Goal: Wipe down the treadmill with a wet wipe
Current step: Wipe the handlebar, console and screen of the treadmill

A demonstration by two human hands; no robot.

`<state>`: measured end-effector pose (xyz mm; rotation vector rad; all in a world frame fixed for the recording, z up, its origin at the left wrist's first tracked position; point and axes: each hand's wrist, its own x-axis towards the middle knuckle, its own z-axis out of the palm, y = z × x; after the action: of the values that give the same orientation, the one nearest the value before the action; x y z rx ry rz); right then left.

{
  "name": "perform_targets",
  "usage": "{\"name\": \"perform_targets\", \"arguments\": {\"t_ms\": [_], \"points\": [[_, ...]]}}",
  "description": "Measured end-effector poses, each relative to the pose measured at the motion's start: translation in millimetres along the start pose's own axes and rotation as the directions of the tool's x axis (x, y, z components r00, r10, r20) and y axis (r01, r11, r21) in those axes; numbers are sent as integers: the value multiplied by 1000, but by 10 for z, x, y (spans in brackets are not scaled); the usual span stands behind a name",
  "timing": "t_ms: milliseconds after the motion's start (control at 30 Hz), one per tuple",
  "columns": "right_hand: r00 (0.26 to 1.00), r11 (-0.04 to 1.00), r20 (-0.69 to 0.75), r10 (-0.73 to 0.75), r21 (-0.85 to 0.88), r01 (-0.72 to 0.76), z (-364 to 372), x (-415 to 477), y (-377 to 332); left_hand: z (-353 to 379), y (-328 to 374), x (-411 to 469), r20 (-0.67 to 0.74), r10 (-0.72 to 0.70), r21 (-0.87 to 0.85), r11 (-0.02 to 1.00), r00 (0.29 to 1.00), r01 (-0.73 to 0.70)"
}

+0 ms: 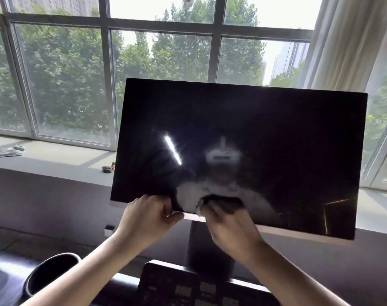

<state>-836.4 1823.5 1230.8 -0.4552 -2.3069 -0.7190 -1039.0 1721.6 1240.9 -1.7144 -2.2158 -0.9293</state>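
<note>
The treadmill's large dark screen (265,133) stands tilted in front of me on a black post, above the control panel (194,290). My left hand (147,214) grips the screen's lower edge near its left corner, fingers curled over the silver bezel. My right hand (228,219) presses a crumpled white wet wipe (199,208) against the bottom of the glass, just right of the left hand; most of the wipe is hidden under the fingers.
A black cup holder (49,274) sits at the lower left of the console. Behind the screen runs a grey window sill (55,160) with a folded cloth (9,150) and a small dark object (107,168). Curtains (342,40) hang at the right.
</note>
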Motion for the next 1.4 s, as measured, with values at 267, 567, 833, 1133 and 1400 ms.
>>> {"name": "perform_targets", "arguments": {"t_ms": [267,567,833,1133,1400], "points": [[869,926,-337,363,23,-378,-293,581,620,-323,362,491,-218,94,-89,989,971,-116],[954,985,-293,61,-137,-105,-410,576,810,-712,623,1491,-469,418,170,907,778,-384],[972,982,-147,-182,-76,172,-137,422,419,-783,744,1891,-335,416,203,908,845,-367],[887,970,-413,208,-31,-242,-437,1110,962,-778,757,1894,-347,383,151,924,856,-352],[940,974,-342,14,-209,-91,-584,1266,1395,-795,725,1948,-358,397,124,917,845,-378]]}}
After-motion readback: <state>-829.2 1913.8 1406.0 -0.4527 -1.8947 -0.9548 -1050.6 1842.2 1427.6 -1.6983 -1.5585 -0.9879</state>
